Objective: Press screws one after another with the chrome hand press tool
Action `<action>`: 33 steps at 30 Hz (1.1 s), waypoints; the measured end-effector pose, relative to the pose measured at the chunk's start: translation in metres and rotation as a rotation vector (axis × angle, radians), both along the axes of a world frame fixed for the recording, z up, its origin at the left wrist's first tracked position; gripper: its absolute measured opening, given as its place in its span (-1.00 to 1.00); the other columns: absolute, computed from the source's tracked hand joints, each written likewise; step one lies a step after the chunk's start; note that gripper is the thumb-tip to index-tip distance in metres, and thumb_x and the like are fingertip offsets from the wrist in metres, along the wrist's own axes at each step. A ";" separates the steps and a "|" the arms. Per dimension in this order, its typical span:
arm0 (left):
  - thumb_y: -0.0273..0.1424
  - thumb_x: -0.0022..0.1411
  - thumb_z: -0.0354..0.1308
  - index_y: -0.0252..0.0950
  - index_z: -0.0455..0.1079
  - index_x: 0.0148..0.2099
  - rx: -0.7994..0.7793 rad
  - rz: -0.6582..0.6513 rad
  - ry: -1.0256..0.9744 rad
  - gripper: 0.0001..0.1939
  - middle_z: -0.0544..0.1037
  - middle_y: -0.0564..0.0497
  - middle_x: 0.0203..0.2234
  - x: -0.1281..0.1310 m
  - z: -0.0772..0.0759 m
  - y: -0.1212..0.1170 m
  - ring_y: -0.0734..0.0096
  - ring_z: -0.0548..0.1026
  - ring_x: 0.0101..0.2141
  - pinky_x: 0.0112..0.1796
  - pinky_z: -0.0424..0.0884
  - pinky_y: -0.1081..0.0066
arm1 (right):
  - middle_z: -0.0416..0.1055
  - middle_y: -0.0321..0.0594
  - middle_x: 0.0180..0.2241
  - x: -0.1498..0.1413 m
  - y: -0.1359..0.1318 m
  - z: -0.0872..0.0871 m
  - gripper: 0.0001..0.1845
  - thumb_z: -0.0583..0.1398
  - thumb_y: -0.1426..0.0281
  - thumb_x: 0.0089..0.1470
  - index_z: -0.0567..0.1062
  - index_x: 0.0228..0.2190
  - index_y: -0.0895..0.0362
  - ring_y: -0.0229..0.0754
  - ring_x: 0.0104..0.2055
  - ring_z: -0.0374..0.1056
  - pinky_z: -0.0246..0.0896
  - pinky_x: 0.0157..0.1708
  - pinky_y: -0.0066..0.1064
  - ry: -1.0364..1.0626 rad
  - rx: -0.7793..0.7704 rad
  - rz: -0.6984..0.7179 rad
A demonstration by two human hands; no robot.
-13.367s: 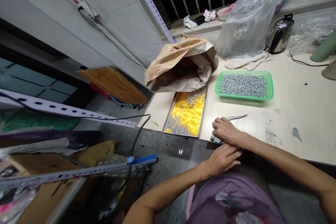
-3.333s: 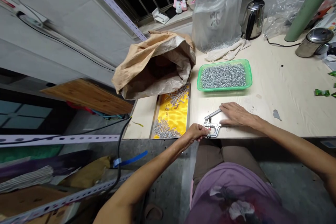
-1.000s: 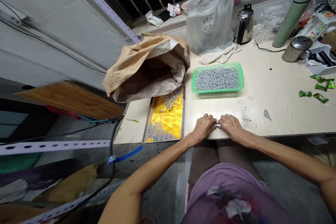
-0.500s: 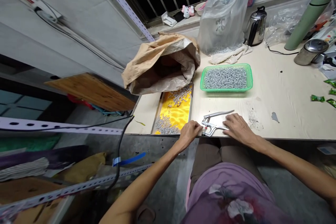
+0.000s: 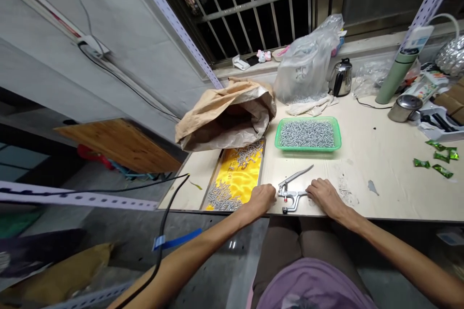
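Observation:
A metal press plier (image 5: 292, 189) lies on the pale table (image 5: 380, 174) near its front edge, its upper handle raised. My right hand (image 5: 325, 194) rests on the lower handle, fingers curled over it. My left hand (image 5: 261, 198) sits just left of the plier's head, fingers bent as in a pinch; what they hold is hidden. A yellow-lined tray (image 5: 235, 176) with small metal pieces lies left of that hand. Behind the plier stands a green tray (image 5: 308, 134) full of the same pieces.
An open brown paper sack (image 5: 228, 113) lies at the back left. Farther back are a clear plastic bag (image 5: 306, 65), a kettle (image 5: 340, 77), a green bottle (image 5: 397, 70), a steel cup (image 5: 404, 107) and green wrapped sweets (image 5: 435, 157). A black cable (image 5: 163, 231) hangs off the table's left.
The view has tilted up, showing more window. The plier stays by the table's front edge, my left hand near its head and my right hand now on its lower handle.

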State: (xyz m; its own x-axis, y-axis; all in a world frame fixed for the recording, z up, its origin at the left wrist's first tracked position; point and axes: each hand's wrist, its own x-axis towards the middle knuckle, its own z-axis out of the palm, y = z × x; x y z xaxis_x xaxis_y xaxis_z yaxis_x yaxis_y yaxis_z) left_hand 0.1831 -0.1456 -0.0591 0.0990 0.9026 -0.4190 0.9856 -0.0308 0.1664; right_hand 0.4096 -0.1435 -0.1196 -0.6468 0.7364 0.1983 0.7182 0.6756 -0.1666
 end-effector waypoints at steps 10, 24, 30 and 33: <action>-0.38 0.25 0.11 -0.25 0.51 -0.10 0.621 0.172 -0.233 -0.79 0.57 -0.04 -0.22 -0.044 0.068 0.046 0.35 0.49 -0.24 -0.20 0.34 0.46 | 0.34 -0.20 -0.44 0.002 -0.005 0.004 -0.73 0.01 0.47 0.23 0.46 -0.43 0.09 -0.16 -0.37 0.19 -0.06 -0.36 -0.34 0.049 -0.006 -0.020; -0.49 0.15 0.11 -0.35 0.56 -0.27 0.031 0.006 0.160 -0.82 0.58 -0.14 -0.29 -0.123 -0.007 -0.014 0.23 0.47 -0.16 -0.20 0.33 0.41 | 0.30 -0.19 -0.49 0.000 -0.003 -0.008 -0.67 -0.02 0.40 0.26 0.45 -0.45 0.12 -0.14 -0.39 0.15 -0.10 -0.39 -0.34 0.096 0.120 0.023; -0.53 0.18 0.06 -0.38 0.50 -0.39 0.151 0.003 0.131 -0.82 0.55 -0.18 -0.36 -0.117 -0.013 -0.017 0.25 0.48 -0.22 -0.20 0.37 0.37 | 0.32 -0.19 -0.48 -0.002 -0.005 -0.008 -0.73 0.02 0.45 0.24 0.46 -0.44 0.15 -0.14 -0.39 0.15 -0.10 -0.38 -0.34 0.082 0.137 0.015; -0.48 0.15 0.10 -0.35 0.49 -0.38 0.226 0.210 -0.180 -0.86 0.55 -0.05 -0.44 -0.096 -0.013 -0.020 0.41 0.48 -0.39 -0.31 0.38 0.46 | 0.33 -0.19 -0.48 -0.004 -0.006 -0.006 -0.74 0.04 0.47 0.22 0.46 -0.45 0.14 -0.14 -0.37 0.16 -0.10 -0.37 -0.34 0.048 0.095 -0.016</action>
State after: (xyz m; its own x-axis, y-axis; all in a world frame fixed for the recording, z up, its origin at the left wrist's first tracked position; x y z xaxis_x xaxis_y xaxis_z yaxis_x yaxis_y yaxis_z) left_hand 0.0873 -0.1654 -0.0726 -0.0441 0.9790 -0.1990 0.9300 0.1130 0.3498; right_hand 0.4058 -0.1495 -0.1253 -0.6235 0.7228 0.2982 0.7215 0.6788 -0.1367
